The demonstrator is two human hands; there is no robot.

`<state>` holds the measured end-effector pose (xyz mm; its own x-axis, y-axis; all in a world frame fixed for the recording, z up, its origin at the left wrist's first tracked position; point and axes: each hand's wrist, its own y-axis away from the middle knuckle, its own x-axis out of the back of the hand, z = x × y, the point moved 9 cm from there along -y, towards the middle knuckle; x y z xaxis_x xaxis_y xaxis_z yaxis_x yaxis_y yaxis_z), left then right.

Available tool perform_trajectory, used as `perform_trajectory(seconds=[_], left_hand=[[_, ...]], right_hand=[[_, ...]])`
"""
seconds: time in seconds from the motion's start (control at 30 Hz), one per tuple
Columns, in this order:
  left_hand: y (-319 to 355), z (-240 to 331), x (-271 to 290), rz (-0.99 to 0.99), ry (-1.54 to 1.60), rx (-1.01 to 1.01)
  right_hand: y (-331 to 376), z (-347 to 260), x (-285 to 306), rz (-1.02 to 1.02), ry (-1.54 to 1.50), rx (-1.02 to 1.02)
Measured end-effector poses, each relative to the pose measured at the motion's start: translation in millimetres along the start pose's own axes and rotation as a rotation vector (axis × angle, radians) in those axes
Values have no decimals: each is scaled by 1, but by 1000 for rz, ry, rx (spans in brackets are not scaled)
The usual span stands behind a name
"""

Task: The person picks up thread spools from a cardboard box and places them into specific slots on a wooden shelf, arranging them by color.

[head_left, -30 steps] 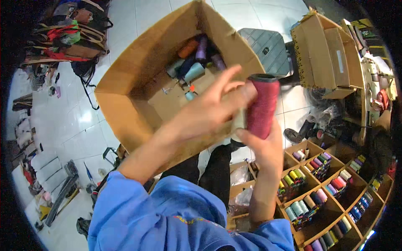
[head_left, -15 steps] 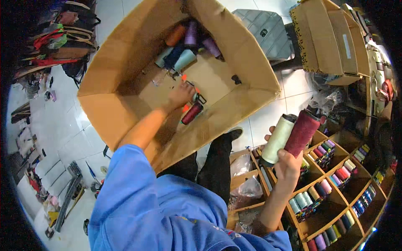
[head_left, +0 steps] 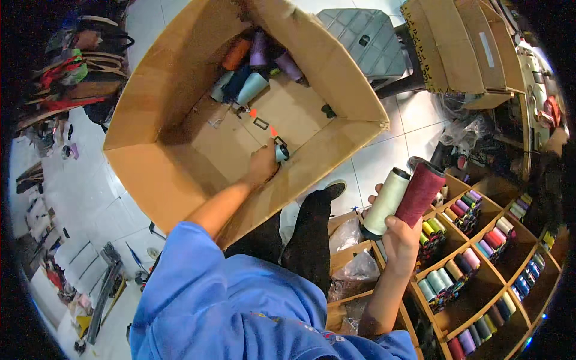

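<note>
My right hand (head_left: 401, 237) is closed on two thread spools side by side, a pale green one (head_left: 387, 203) and a dark red one (head_left: 422, 191), above the shelving. Inside the large cardboard box (head_left: 141, 180), my left hand (head_left: 264, 164) is closed against a small light blue thread spool (head_left: 282, 152); its fingertips are partly hidden. More spools lie in the box's far corner: an orange one (head_left: 236, 54), purple ones (head_left: 258, 50), a dark blue one (head_left: 236, 84) and a light blue one (head_left: 252, 89). An empty-looking black rectangular ring (head_left: 261, 123) rests on the box bottom.
Wooden compartments (head_left: 462, 246) on the right hold rows of coloured spools. Plastic bags (head_left: 360, 267) fill nearer compartments. A grey plastic stool (head_left: 366, 45) stands beyond the box, with other cardboard boxes (head_left: 462, 51) at the far right. Bags and straps (head_left: 90, 72) lie far left.
My left hand has shifted nearer to me within the box, with the small light blue spool beside it. The small dark red spool there is now out of sight. My right hand keeps its two spools.
</note>
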<state>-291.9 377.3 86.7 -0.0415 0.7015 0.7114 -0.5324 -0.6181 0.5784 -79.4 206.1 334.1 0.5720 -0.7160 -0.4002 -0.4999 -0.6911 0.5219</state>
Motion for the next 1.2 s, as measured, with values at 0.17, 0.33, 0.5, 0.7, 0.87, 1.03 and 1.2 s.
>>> perform_trajectory(seconds=[0.17, 0.33, 0.5, 0.7, 0.87, 1.03, 1.2], left_hand=[[2, -5, 42, 165, 105, -5], [61, 61, 223, 207, 787, -42], [127, 203, 234, 13, 995, -260], [119, 311, 69, -235, 1256, -164], [124, 381, -42, -752, 1688, -139], [116, 414, -107, -975, 1672, -78], [104, 448, -135, -1186, 1595, -53]], right_hand=[[2, 3, 25, 15, -89, 20], [3, 12, 54, 11, -116, 48], [20, -21, 67, 81, -21, 151], [71, -81, 87, 231, 482, 309], [88, -76, 148, 551, 685, 371], [83, -60, 192, 591, 608, 125], [71, -48, 227, 631, 213, 106]])
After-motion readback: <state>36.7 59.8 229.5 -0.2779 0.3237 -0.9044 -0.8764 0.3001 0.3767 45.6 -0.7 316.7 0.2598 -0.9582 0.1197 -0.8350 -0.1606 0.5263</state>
